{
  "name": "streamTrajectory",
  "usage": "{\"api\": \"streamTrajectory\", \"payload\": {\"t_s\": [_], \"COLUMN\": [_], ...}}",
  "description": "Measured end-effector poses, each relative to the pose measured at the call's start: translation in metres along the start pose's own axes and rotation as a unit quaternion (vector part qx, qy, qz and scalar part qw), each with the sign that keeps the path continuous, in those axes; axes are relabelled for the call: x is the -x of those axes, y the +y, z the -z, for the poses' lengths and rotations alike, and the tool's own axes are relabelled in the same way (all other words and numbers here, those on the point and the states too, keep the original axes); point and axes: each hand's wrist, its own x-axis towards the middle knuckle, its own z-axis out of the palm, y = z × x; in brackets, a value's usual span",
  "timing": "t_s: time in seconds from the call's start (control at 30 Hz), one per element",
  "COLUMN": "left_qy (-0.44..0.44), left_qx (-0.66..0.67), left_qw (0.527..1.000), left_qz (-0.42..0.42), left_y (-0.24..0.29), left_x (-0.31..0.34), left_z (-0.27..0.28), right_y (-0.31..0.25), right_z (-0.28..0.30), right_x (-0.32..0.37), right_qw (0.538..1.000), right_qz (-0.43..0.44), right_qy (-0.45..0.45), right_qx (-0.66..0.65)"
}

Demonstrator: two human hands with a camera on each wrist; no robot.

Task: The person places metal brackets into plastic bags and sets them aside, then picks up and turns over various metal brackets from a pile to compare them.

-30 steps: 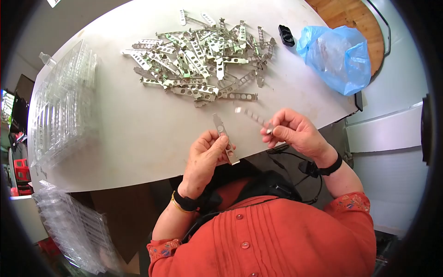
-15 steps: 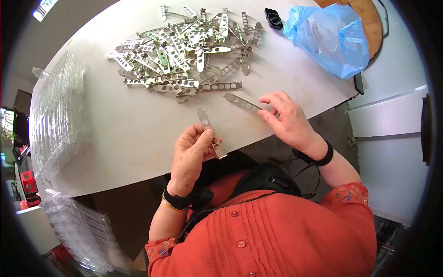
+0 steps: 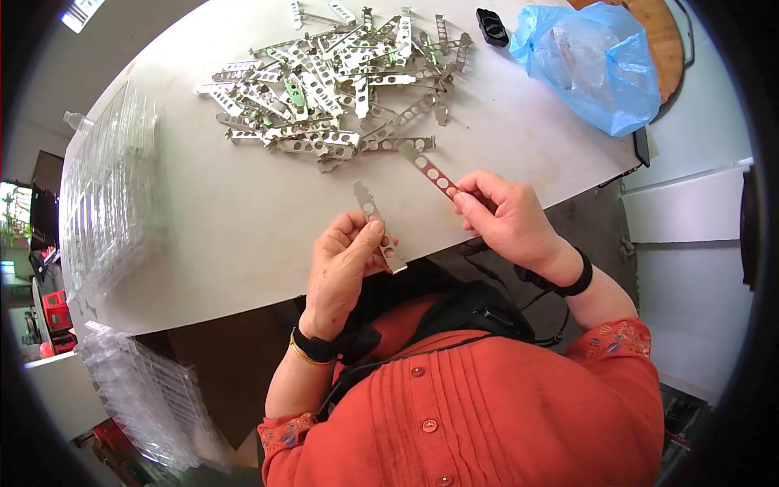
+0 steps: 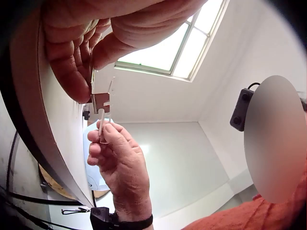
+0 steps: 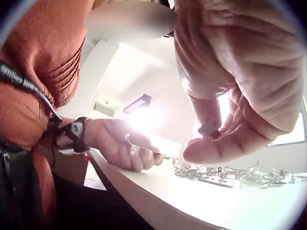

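Note:
My left hand (image 3: 339, 264) grips a flat metal bracket (image 3: 363, 195) with a row of round holes, thumb on top; its bent end points toward the body. A second holed bracket (image 3: 428, 170) is pinched at its near end by my right hand (image 3: 513, 217), its far end pointing up and left toward the pile. In the left wrist view the bent tab of the left bracket (image 4: 100, 102) shows beyond the fingers. Between the hands and the far side of the white table lies a heap of similar metal brackets (image 3: 324, 93).
Clear plastic trays (image 3: 114, 191) stand stacked on the table's left side, with more plastic trays (image 3: 150, 398) below the edge. A blue plastic bag (image 3: 588, 73) and a small black object (image 3: 492, 28) lie at the right. The table's front edge runs just under the hands.
The right hand's fingers, spread around the end of its bracket half a second ago, have closed in on it. That bracket has tilted and now reflects red. The left hand keeps its hold.

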Motion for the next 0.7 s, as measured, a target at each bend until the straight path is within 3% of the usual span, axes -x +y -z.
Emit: {"api": "streamTrajectory", "payload": {"t_s": [0.03, 0.07, 0.13, 0.17, 0.23, 0.43, 0.67, 0.7], "left_qy": [0.001, 0.000, 0.000, -0.004, -0.007, -0.011, -0.006, -0.004], "left_qx": [0.001, 0.000, -0.002, -0.001, 0.001, 0.012, 0.005, 0.003], "left_qw": [1.000, 1.000, 1.000, 1.000, 1.000, 1.000, 1.000, 1.000], "left_qz": [0.000, 0.004, 0.007, 0.007, 0.007, 0.004, 0.001, 0.002], "left_y": [0.001, 0.003, 0.004, 0.003, 0.002, 0.003, 0.003, 0.003], "left_x": [0.000, 0.001, 0.001, 0.001, 0.000, 0.000, 0.001, 0.001], "left_z": [-0.001, -0.001, 0.000, 0.001, 0.001, 0.000, 0.000, 0.000], "right_y": [-0.005, -0.003, 0.011, 0.019, 0.032, 0.021, 0.029, 0.030], "right_z": [0.000, -0.001, -0.001, -0.003, -0.007, -0.008, -0.019, -0.020], "right_x": [0.001, 0.000, -0.002, -0.002, -0.005, -0.008, -0.021, -0.022], "right_qw": [0.987, 0.987, 0.997, 0.997, 0.982, 0.992, 0.986, 0.994], "right_qz": [-0.108, -0.107, -0.016, -0.016, 0.079, 0.016, 0.055, 0.014], "right_qy": [-0.022, -0.023, -0.043, -0.043, -0.026, -0.045, -0.038, -0.089], "right_qx": [-0.116, -0.116, 0.065, 0.065, 0.170, 0.114, 0.152, 0.070]}}
